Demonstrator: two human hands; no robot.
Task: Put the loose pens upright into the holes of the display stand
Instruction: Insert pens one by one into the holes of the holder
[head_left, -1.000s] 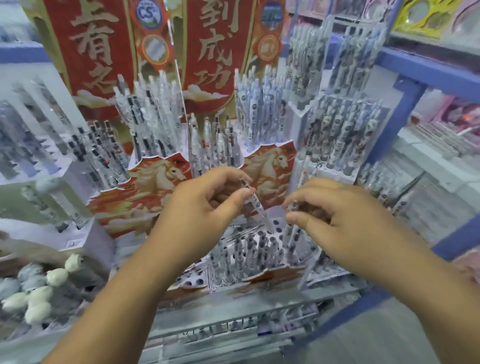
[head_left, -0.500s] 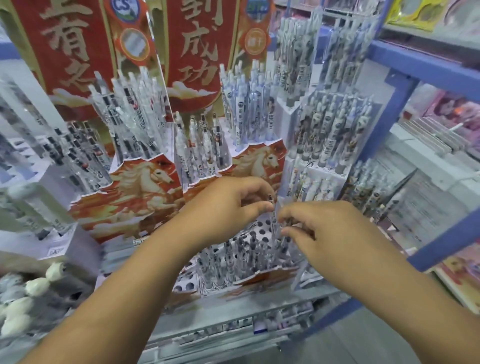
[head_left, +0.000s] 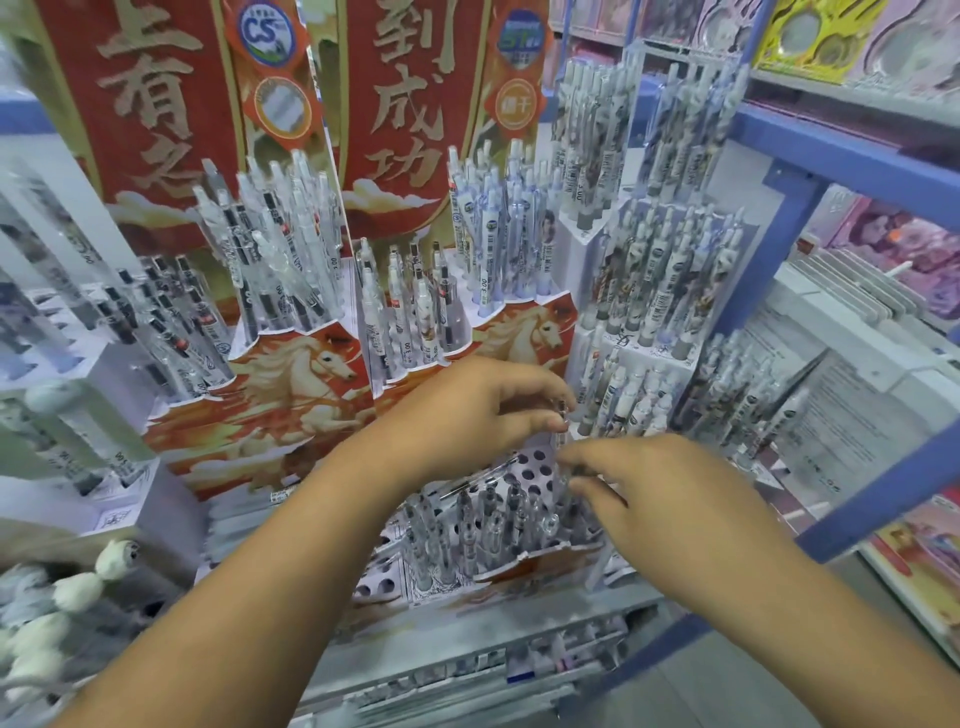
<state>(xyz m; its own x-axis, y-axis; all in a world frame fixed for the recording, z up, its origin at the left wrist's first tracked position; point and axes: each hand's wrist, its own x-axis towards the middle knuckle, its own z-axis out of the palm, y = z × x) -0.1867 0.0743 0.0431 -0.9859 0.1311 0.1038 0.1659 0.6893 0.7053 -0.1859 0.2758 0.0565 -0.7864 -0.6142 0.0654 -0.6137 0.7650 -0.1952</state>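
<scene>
Both hands have dropped closer to the display stand (head_left: 524, 467). Left hand (head_left: 467, 415) fingers pinch a pen (head_left: 561, 441) upright by its top; right hand (head_left: 670, 499) fingers grip it lower down. Light, stiff, probably slick: hold mid-barrel.

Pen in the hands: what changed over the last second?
The pen went from slanted between the hands to nearly upright over the front tray. The left hand still pinches its top; the right hand moved in to pinch it lower down. The pens already standing in the tray stayed as they were.
</scene>
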